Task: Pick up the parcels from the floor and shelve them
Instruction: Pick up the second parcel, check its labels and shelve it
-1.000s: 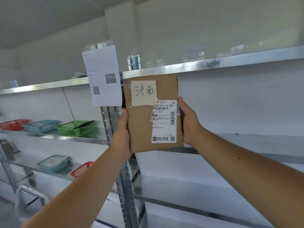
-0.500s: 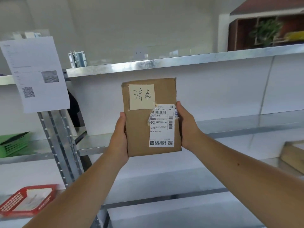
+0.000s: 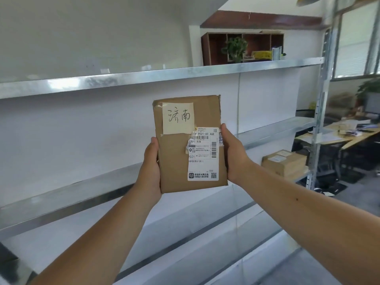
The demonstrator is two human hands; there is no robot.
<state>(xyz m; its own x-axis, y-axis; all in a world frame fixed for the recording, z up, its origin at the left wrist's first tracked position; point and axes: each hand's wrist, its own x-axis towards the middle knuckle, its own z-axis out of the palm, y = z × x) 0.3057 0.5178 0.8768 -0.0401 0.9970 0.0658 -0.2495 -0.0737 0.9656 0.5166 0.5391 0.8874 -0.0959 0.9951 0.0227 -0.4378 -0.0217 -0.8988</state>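
Fingers clasp the parcel by both long edges, in front of the shelves.
Left hand [image 3: 151,161] curls round the left edge, thumb on the front. Parcel [image 3: 181,161] is held upright in the air, label toward the camera, probably so it can be read before a shelf [image 3: 82,194] is chosen. Right hand [image 3: 232,155] grips the right edge likewise. Boxes [image 3: 284,162] lie shelved far right.

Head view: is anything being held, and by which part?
Yes: the brown parcel, held upright. The left hand grips its left long edge and the right hand its right long edge, both on the lower half.
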